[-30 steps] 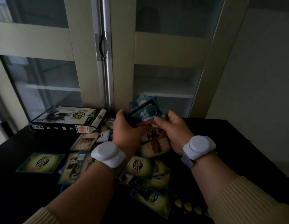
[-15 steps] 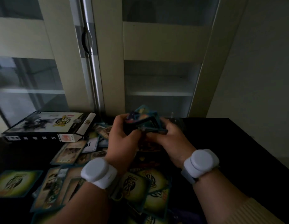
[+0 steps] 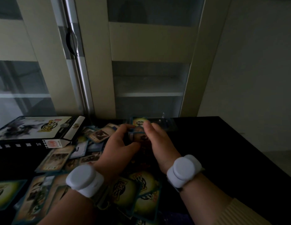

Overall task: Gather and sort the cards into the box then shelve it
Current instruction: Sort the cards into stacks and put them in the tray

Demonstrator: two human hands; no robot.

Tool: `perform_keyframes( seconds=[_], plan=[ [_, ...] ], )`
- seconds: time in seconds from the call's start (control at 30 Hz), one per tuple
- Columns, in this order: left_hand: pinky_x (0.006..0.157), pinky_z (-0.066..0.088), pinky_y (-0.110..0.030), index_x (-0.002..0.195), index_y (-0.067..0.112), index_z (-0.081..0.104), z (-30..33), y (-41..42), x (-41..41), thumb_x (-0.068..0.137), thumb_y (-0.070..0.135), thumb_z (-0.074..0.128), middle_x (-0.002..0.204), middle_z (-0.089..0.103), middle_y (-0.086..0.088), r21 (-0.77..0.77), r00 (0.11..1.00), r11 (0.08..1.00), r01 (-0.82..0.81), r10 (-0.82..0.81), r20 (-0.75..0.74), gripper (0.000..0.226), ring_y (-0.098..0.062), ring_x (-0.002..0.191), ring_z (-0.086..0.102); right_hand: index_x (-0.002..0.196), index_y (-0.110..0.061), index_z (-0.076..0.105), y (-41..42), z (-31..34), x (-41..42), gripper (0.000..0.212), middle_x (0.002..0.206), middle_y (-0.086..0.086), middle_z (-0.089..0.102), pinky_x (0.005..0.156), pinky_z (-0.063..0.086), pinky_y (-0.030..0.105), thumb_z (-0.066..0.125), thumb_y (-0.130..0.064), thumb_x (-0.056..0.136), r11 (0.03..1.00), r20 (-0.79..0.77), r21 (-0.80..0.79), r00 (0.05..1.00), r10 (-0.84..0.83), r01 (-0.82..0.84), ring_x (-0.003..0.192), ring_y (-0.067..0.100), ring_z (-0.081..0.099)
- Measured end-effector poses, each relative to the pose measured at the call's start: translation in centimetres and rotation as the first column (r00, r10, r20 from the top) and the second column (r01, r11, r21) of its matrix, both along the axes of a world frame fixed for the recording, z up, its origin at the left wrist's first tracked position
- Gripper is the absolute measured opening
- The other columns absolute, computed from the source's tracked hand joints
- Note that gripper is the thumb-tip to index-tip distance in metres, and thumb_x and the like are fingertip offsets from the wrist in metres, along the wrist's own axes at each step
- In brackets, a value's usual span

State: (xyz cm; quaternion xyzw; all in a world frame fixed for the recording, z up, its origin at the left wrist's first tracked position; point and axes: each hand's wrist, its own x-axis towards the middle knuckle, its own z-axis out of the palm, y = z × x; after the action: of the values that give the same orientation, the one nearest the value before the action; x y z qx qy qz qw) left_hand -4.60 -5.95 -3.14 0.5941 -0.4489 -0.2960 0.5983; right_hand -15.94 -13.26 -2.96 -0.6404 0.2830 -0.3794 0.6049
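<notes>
Many game cards (image 3: 57, 158) lie scattered on a black table (image 3: 239, 159), some face up, some showing green-yellow backs (image 3: 141, 189). My left hand (image 3: 115, 148) and my right hand (image 3: 159, 143) together hold a small stack of cards (image 3: 138, 132) low over the table's far middle, fingers closed on its edges. The printed card box (image 3: 34, 129) lies flat at the far left, its end flap (image 3: 55, 142) open toward the cards. Both wrists carry white round bands.
A cream cabinet (image 3: 96, 62) with glass doors stands right behind the table; its shelves (image 3: 149, 94) show through the glass and a metal handle (image 3: 71, 41) sits at the upper left. A clear plastic tray (image 3: 164, 124) lies beyond my hands. A grey wall is to the right.
Both hands have lowered the card stack from chest height toward the table and pushed it further away. The view has shifted right and down, so the box now sits nearer the left edge.
</notes>
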Motion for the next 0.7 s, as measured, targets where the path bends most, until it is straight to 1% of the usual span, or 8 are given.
perform_keyframes(
  seconds=[0.1,0.2,0.23,0.37,0.5,0.57,0.63,0.7],
  plan=[
    [0.065,0.058,-0.030,0.097,0.025,0.061,-0.21,-0.11,-0.12,0.079,-0.011,0.059,0.085,0.073,-0.006,-0.012,0.998,1.000,0.024,-0.023,0.054,0.041,-0.018,0.076,0.070,0.097,-0.023,0.064,-0.06,0.11,-0.12,0.033,0.097,-0.001,0.066,0.081,0.050,0.023,0.041,-0.047,0.095,0.998,-0.033,-0.035,0.998,-0.046,0.045,0.092,0.011,0.063],
    [0.070,0.059,-0.032,0.096,0.024,0.061,-0.33,-0.15,0.05,0.077,-0.012,0.059,0.085,0.073,-0.003,-0.001,0.992,1.000,0.003,-0.002,0.122,0.041,-0.016,0.079,0.070,0.084,-0.017,0.060,-0.19,0.20,-0.18,0.029,0.082,-0.004,0.062,0.065,0.045,0.009,0.043,-0.036,0.097,0.995,-0.013,-0.075,0.998,-0.062,0.061,0.076,0.002,0.060],
    [0.072,0.059,-0.036,0.097,0.023,0.061,-0.37,-0.19,0.11,0.077,-0.012,0.059,0.086,0.073,-0.004,0.001,0.991,1.000,0.000,0.000,0.131,0.040,-0.018,0.080,0.070,0.082,-0.016,0.059,-0.14,0.25,-0.17,0.029,0.079,-0.003,0.061,0.063,0.045,0.010,0.044,-0.036,0.097,0.996,-0.011,-0.073,0.998,-0.057,0.057,0.072,0.002,0.060],
    [0.076,0.057,-0.048,0.098,0.018,0.060,-0.38,-0.16,0.17,0.077,-0.010,0.061,0.088,0.072,-0.009,0.000,0.990,1.000,0.002,-0.002,0.144,0.034,-0.023,0.080,0.070,0.093,-0.005,0.060,-0.13,0.06,-0.14,0.039,0.088,0.008,0.064,0.073,0.049,0.024,0.044,-0.040,0.096,0.997,-0.026,-0.069,0.999,-0.045,0.044,0.083,0.017,0.062],
    [0.076,0.057,-0.046,0.099,0.015,0.060,-0.34,-0.29,0.04,0.078,-0.009,0.062,0.088,0.072,-0.008,0.005,0.985,1.000,-0.002,0.001,0.173,0.032,-0.023,0.081,0.070,0.094,-0.006,0.061,-0.01,0.26,-0.39,0.040,0.083,-0.001,0.062,0.061,0.046,0.010,0.043,-0.042,0.096,0.996,-0.028,-0.082,0.999,-0.043,0.040,0.069,-0.002,0.060],
    [0.074,0.058,-0.040,0.098,0.019,0.061,-0.34,-0.24,0.05,0.077,-0.009,0.062,0.086,0.073,-0.004,0.006,0.981,1.000,-0.012,0.011,0.193,0.034,-0.018,0.079,0.070,0.095,-0.005,0.061,0.03,0.33,-0.37,0.041,0.087,0.006,0.064,0.072,0.050,0.017,0.044,-0.042,0.096,0.996,-0.034,-0.073,0.998,-0.044,0.042,0.078,0.003,0.063],
    [0.073,0.058,-0.036,0.095,0.022,0.062,-0.29,-0.22,-0.04,0.077,-0.009,0.062,0.085,0.073,-0.001,0.006,0.979,1.000,-0.022,0.020,0.201,0.036,-0.015,0.078,0.070,0.094,-0.004,0.060,0.10,0.37,-0.45,0.041,0.093,0.014,0.064,0.084,0.050,0.035,0.045,-0.042,0.096,0.998,-0.020,-0.051,0.999,-0.047,0.046,0.091,0.023,0.064],
    [0.074,0.058,-0.036,0.095,0.020,0.062,-0.27,-0.22,0.02,0.077,-0.009,0.062,0.086,0.072,-0.002,0.000,0.973,0.999,-0.032,0.031,0.227,0.034,-0.016,0.080,0.069,0.091,-0.004,0.059,0.33,0.52,-0.35,0.042,0.089,0.011,0.062,0.084,0.049,0.039,0.046,-0.043,0.095,0.997,-0.015,-0.056,0.998,-0.055,0.054,0.090,0.026,0.062]
  ],
)
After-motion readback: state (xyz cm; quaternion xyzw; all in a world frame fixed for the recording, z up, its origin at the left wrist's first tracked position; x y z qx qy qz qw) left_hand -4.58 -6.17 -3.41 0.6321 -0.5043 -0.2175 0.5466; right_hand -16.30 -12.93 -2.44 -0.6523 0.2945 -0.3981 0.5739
